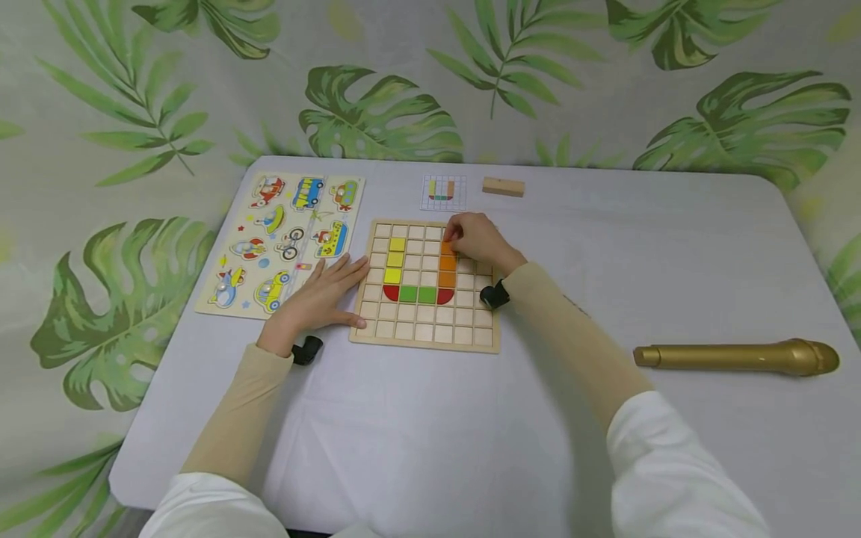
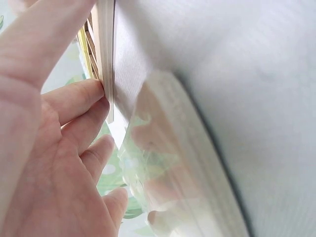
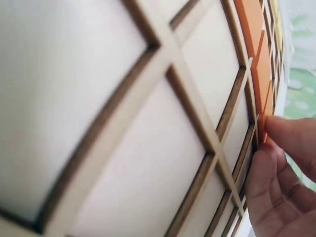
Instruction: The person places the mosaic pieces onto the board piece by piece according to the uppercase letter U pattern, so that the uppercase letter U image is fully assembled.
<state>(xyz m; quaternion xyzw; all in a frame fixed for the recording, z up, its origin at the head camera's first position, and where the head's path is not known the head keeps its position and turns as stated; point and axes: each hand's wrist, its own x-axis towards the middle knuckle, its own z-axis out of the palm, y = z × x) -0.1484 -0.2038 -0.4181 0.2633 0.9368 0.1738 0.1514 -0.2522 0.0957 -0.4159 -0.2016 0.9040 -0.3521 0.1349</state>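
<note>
A wooden grid board (image 1: 424,331) lies on the table. Its cells hold a column of yellow tiles (image 1: 394,260), two green tiles (image 1: 417,294) between red rounded tiles (image 1: 445,297), and a column of orange tiles (image 1: 447,263). At the top of that column my right hand (image 1: 480,237) pinches an orange tile (image 3: 264,120) between thumb and fingers, low over the grid. My left hand (image 1: 321,295) has its fingers spread against the board's left edge; in the left wrist view its fingertips touch the board's side (image 2: 105,59).
A vehicle picture puzzle (image 1: 258,220) lies left of the board, close under my left hand. Behind the board are a small pattern card (image 1: 425,203) and a wooden block (image 1: 503,187). A gold microphone (image 1: 736,357) lies far right.
</note>
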